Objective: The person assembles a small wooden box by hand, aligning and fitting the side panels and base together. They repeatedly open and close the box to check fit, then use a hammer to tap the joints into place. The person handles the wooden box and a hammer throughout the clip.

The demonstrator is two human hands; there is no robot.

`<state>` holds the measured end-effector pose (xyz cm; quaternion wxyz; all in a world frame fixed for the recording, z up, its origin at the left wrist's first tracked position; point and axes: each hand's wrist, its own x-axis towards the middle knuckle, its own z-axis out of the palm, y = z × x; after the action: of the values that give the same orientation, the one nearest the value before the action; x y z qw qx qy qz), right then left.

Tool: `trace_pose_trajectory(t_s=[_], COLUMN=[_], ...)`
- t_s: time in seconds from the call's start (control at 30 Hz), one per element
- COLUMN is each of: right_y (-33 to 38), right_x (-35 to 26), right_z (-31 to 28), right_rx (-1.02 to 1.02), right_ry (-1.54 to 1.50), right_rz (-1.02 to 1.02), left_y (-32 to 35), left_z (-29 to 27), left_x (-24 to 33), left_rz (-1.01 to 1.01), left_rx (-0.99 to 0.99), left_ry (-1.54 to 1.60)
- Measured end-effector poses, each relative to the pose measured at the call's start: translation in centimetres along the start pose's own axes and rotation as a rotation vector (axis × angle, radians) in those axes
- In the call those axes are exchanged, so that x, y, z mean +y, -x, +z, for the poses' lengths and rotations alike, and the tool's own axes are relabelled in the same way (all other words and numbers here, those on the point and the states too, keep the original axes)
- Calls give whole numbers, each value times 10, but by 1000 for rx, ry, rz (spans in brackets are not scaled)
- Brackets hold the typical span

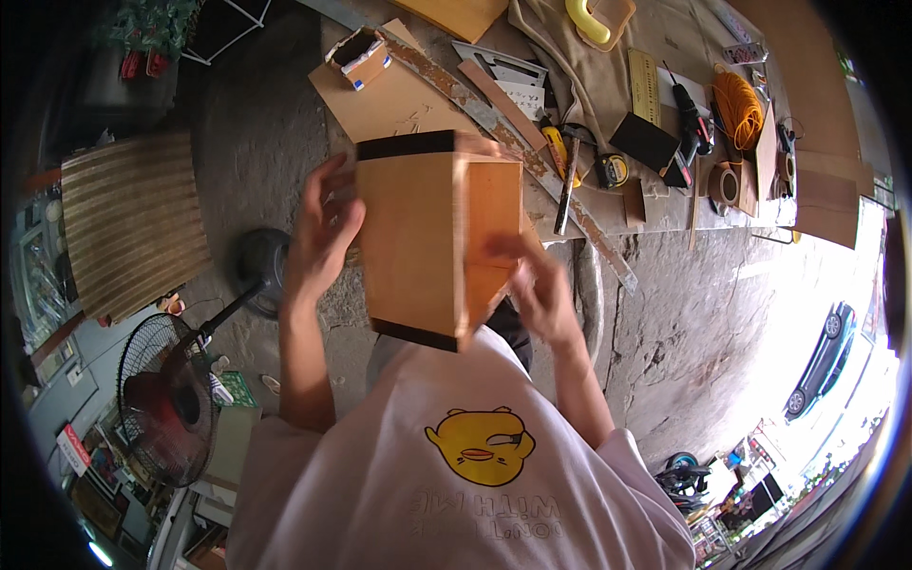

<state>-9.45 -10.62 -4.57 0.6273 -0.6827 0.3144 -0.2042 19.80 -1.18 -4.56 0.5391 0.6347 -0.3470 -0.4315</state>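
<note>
A light wooden box (410, 237) with black strips along its top and bottom edges is up in front of my chest, tilted, one side open. My left hand (328, 228) is at the box's left side, fingers curled and thumb against its edge, gripping it. At the open right side is my right hand (543, 296), its fingers smeared by motion and partly in front of the opening. Whether those fingers touch the box cannot be made out.
Ahead is a workbench with a small carton (359, 59), a long rusty metal strip (446, 85), a hammer (567, 185), a tape measure (612, 171), a yellow utility knife (557, 150), a drill (692, 119) and coiled orange cord (738, 103). A standing fan (166, 399) is at left.
</note>
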Motion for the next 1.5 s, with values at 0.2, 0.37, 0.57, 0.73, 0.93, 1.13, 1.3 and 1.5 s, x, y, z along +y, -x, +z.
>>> trace_pose_trajectory(t_s=[0.2,0.37,0.57,0.73,0.93,1.13,1.3,1.5], right_y=[-6,-22,-57,-39,-9,-29,-31,-17], right_x=[103,147,115,0,-55,15,-68,-135], right_z=[-70,-93,-109,-84,18,77,57,53], right_rx=[378,152,468,910,334,-39,-35,118], right_ry=[1045,1232,929,391,407,650,544,433], right_rz=[133,12,-271,-298,-341,-254,-496,-742], left_y=[23,21,37,47,92,96,116,130], left_z=[-44,-62,-17,17,48,58,61,54], left_x=[-57,-96,-122,-131,-150,-135,-135,-87], left_rz=[-62,-385,-361,-469,-131,-264,-202,-336], left_rx=[42,69,135,100,185,231,316,285], left_ry=[-409,185,336,49,-54,-48,-283,-221])
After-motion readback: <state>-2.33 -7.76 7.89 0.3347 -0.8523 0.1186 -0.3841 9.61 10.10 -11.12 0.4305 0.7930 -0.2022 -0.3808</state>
